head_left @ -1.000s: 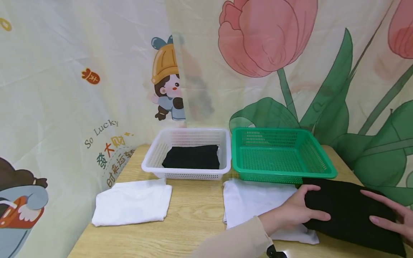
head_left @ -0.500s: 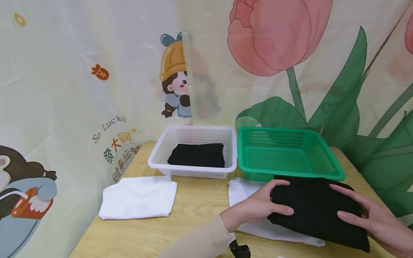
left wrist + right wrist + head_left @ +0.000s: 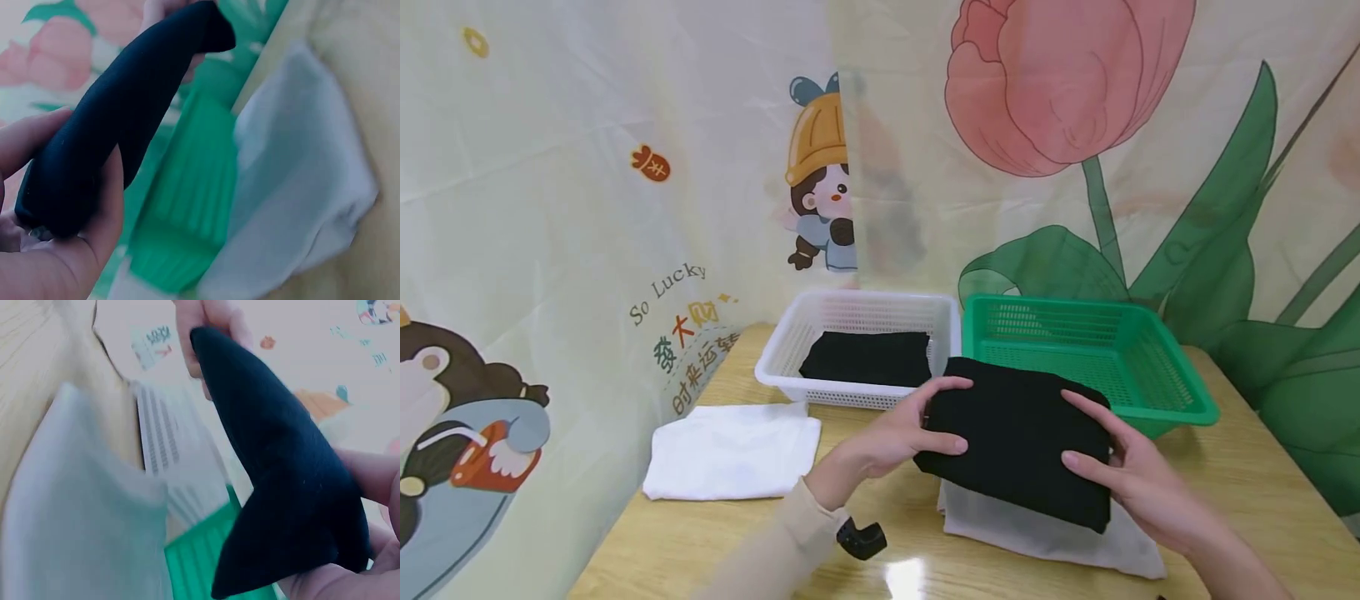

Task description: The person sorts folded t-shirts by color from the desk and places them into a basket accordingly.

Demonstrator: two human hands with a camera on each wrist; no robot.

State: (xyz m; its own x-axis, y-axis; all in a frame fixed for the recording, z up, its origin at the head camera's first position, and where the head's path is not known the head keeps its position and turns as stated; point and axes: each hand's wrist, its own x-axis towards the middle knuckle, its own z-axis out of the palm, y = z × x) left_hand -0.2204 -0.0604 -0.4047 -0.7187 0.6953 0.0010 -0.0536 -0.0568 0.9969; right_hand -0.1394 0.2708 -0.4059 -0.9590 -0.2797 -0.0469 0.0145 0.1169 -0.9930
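A folded black cloth (image 3: 1015, 433), perhaps a garment, is held up in front of the baskets. My left hand (image 3: 891, 433) grips its left end, thumb on the near face. At the right end, my right hand (image 3: 1138, 483) holds it the same way. Both wrist views show the black fabric bending between the two hands. Below it, a folded whitish cloth (image 3: 1045, 537) lies on the table, partly hidden by the black one. Another folded black cloth (image 3: 865, 357) lies inside the white basket (image 3: 786, 385).
Beside the white basket stands a green basket (image 3: 1202, 408), its near left part hidden behind the held cloth. A folded white cloth (image 3: 733, 454) lies at the table's left. Printed curtain (image 3: 910, 167) hangs behind the wooden table (image 3: 1247, 475).
Both hands have carried the black cloth leftward and up, from the table's right side to in front of the baskets. The head view has turned slightly, shifting the scene.
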